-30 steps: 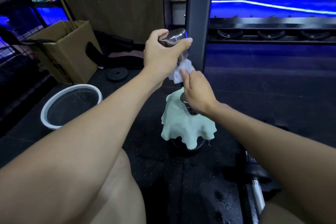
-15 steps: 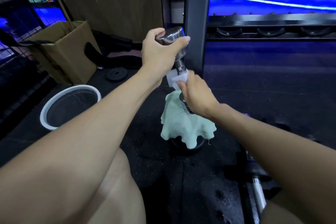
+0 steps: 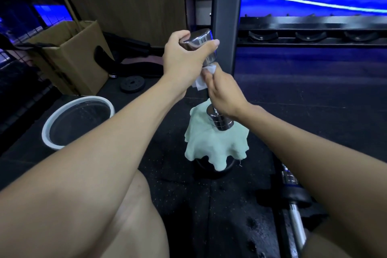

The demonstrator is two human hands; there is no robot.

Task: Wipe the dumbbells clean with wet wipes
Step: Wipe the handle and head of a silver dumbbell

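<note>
Gripping the upright dumbbell's (image 3: 206, 50) top head, my left hand (image 3: 184, 58) steadies while my right hand (image 3: 224, 94) clamps a wet wipe (image 3: 202, 81) round its handle below.

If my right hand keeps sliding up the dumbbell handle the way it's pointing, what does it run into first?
Most likely the upper chrome head of the shiny steel dumbbell, which the left hand grips. The right hand, holding the white wet wipe round the handle, sits just below that head, though the gap is hard to judge.
</note>
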